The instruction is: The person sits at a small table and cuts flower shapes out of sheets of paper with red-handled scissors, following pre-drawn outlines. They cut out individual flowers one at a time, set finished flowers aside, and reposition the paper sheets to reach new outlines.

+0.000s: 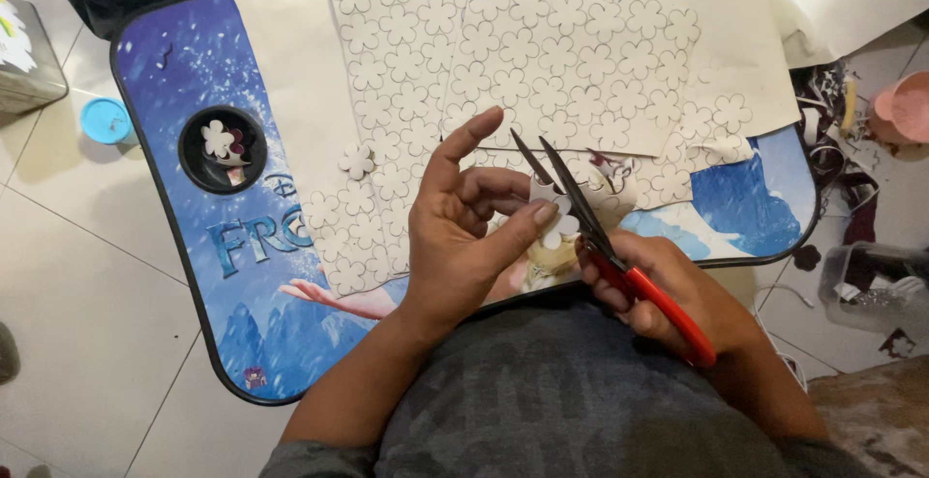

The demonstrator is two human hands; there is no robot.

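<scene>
Above a small blue lap table, the person's left hand (464,231) pinches a white flower-shaped paper cutout (554,209) between thumb and curled fingers, index finger raised. The right hand (668,289) is wrapped around the red handles of a pair of scissors (590,231), whose dark, narrow blades stand parted in a V around the cutout. Just beyond the hands lie flat cream paper sheets (542,52), matte and thin, covered edge to edge with outlined five-petal flowers. One loose flower (356,160) rests on the sheets to the left. The table (194,81) has a glossy printed top showing a snowy cartoon scene in blues and purples, with pale lettering along its left side and a black rim. A round black cup holder (224,149) sunk into it holds more white flowers. A round blue lid (104,120) sits on the pale tiled floor (87,275) to the left; paper scraps (832,120) and a pink cup (905,105) lie on the right
</scene>
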